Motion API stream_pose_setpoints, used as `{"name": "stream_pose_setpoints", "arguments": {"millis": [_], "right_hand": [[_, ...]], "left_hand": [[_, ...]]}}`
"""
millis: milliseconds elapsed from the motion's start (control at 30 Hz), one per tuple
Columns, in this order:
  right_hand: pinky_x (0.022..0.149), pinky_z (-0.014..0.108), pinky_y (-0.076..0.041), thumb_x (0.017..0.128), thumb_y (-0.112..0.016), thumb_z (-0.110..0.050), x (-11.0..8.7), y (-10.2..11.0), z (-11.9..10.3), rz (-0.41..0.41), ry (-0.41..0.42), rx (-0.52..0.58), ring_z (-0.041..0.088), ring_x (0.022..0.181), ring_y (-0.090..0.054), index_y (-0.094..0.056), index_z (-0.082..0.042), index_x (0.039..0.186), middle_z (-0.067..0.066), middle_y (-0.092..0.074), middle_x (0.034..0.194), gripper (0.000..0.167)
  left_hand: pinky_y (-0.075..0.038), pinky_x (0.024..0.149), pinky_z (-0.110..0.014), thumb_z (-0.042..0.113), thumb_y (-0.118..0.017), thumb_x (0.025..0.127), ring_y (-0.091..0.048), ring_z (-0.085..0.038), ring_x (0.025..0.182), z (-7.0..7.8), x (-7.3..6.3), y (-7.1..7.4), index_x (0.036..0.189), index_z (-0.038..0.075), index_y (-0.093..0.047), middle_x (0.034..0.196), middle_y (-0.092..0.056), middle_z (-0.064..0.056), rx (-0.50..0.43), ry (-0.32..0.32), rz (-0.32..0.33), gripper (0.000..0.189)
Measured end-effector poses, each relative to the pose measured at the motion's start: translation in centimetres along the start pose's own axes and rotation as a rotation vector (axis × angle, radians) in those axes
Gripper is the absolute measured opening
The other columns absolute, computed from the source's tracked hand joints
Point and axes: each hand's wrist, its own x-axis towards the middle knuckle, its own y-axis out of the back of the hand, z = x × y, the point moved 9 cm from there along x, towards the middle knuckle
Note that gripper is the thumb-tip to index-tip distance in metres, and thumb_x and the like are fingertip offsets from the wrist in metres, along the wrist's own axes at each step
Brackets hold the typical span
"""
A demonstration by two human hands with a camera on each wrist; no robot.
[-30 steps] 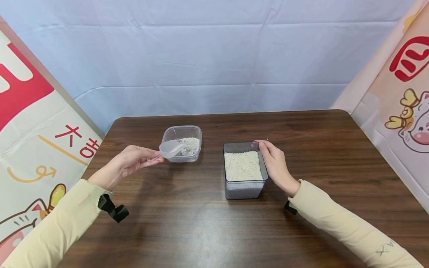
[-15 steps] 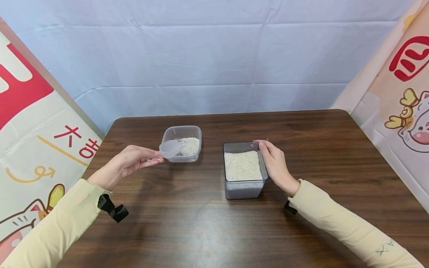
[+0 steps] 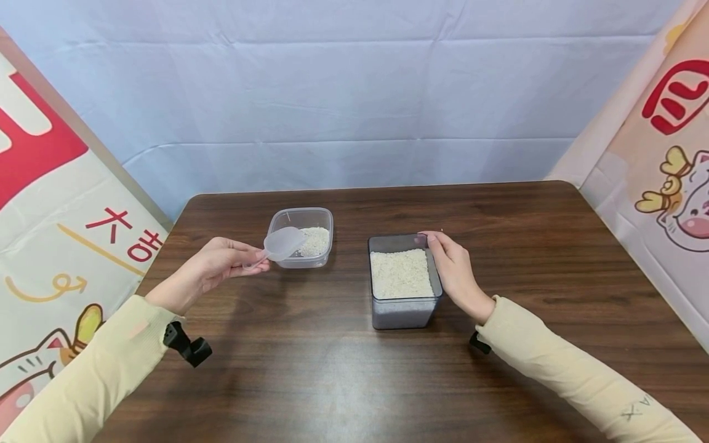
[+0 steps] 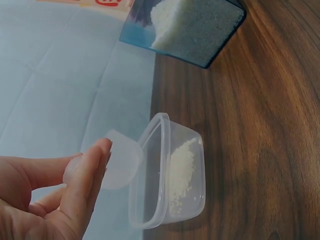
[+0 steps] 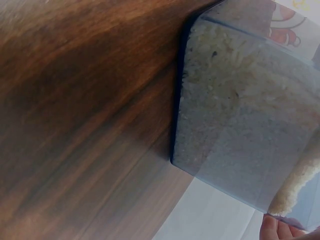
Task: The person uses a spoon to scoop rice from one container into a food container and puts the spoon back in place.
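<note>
My left hand [image 3: 218, 264] pinches the handle of a clear plastic scoop [image 3: 284, 243]. The scoop's bowl is tipped over the near left rim of a small clear plastic tub [image 3: 299, 263], and no rice shows in it. White rice [image 4: 181, 172] lies heaped to one side of the tub in the left wrist view. To the right, a tall smoky-grey storage bin [image 3: 404, 315] stands upright, largely full of rice [image 3: 401, 275]. My right hand [image 3: 455, 271] grips its far right rim, thumb outside and the other fingers mostly hidden. Fingertips [image 5: 272, 227] show at the bin's edge in the right wrist view.
Both containers stand on a dark wooden table [image 3: 343, 381]. A pale cloth backdrop [image 3: 354, 111] hangs behind its far edge. Printed banners flank it, one on the left [image 3: 72, 246] and one on the right [image 3: 664, 184].
The scoop has tipped further towards the tub, and the rice that showed in its bowl has gone. The left hand has risen slightly. The right hand and bin have stayed put.
</note>
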Motion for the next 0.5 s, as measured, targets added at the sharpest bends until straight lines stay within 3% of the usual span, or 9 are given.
{"name": "stream_pose_setpoints", "arguments": {"millis": [167, 500], "right_hand": [[0.092, 0.035, -0.043, 0.100, -0.034, -0.029, 0.14, -0.06, 0.49, 0.010, 0.009, -0.006, 0.024, 0.104, -0.056, -0.058, 0.000, 0.115, 0.015, -0.064, 0.107, 0.040], [0.091, 0.035, -0.044, 0.100, -0.034, -0.028, 0.16, -0.14, 0.63, 0.016, 0.004, -0.011, 0.024, 0.103, -0.056, -0.059, -0.001, 0.114, 0.015, -0.064, 0.107, 0.040]], "left_hand": [[-0.054, 0.074, -0.021, -0.005, -0.051, 0.089, -0.067, -0.012, 0.075, -0.24, 0.47, 0.24, 0.123, -0.024, -0.035, 0.082, -0.068, -0.011, 0.005, 0.047, 0.046, 0.042], [-0.055, 0.072, -0.020, -0.003, -0.053, 0.089, -0.066, -0.011, 0.073, -0.17, 0.71, 0.39, 0.121, -0.023, -0.039, 0.079, -0.068, -0.008, 0.079, 0.046, 0.076, 0.040]]}}
